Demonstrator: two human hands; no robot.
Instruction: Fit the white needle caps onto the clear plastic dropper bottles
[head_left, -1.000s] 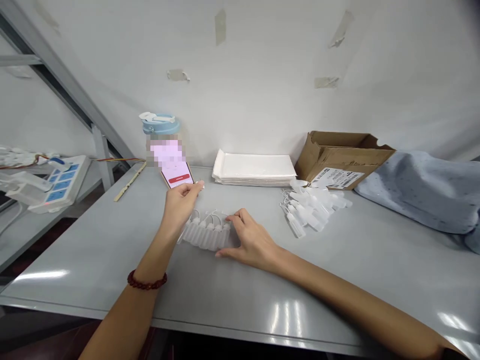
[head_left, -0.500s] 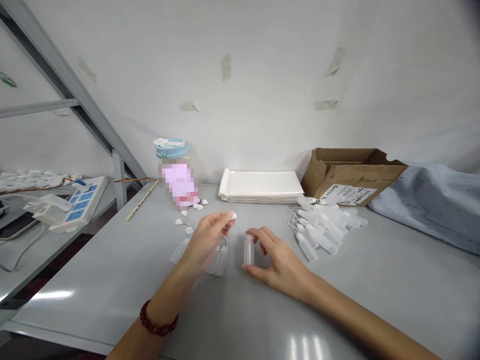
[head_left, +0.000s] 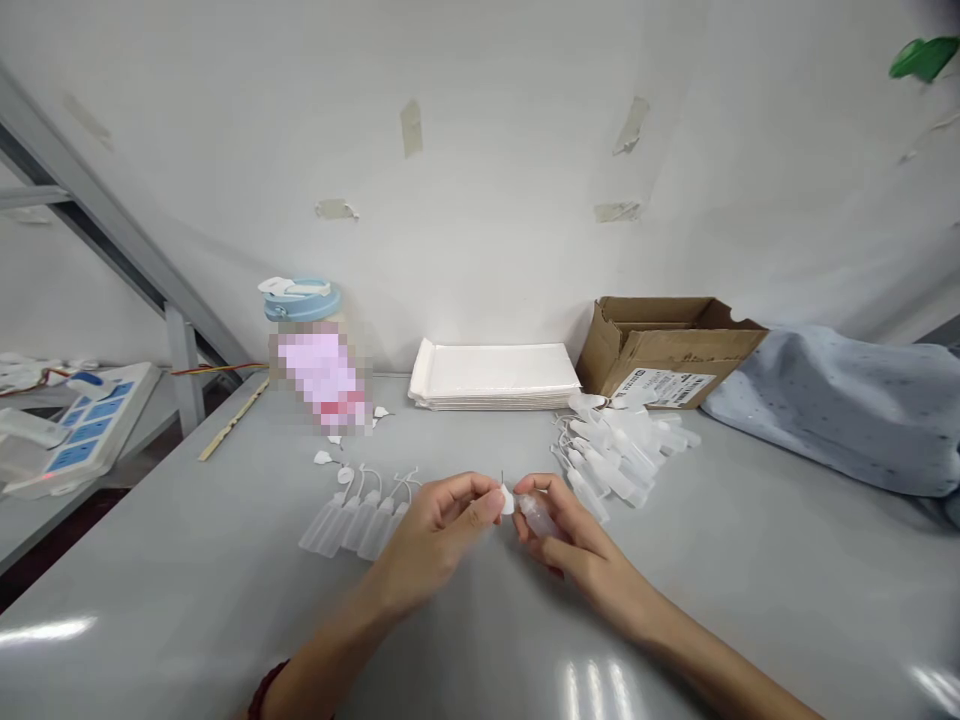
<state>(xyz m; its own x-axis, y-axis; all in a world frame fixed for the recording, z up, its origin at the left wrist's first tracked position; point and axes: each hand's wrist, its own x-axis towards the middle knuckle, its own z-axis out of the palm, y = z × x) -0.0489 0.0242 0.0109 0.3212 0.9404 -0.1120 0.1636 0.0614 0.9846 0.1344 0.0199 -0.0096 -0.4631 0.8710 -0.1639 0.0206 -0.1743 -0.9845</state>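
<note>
Near the middle of the grey table, my left hand (head_left: 457, 525) pinches a small white cap (head_left: 508, 499) with a thin dark needle pointing up. Just right of it, my right hand (head_left: 574, 535) holds a small translucent bottle (head_left: 537, 517), tilted with its neck towards the cap. Several capped bottles (head_left: 352, 520) lie in a row left of my left hand, which partly hides them. Further back on that side are a few loose white needle caps (head_left: 322, 458). A pile of similar bottles (head_left: 619, 450) lies behind my right hand.
White padded envelopes (head_left: 495, 372) are stacked against the wall. An open cardboard box (head_left: 675, 350) stands at back right beside a blue-grey cloth (head_left: 840, 410). A blue-lidded container (head_left: 300, 300) is at back left, with a blurred item before it. A power strip (head_left: 97, 425) sits far left.
The view has shifted right. My left hand has brought the white cap close to the bottle. My right hand has lifted the upright bottle off the table and tilted it.
</note>
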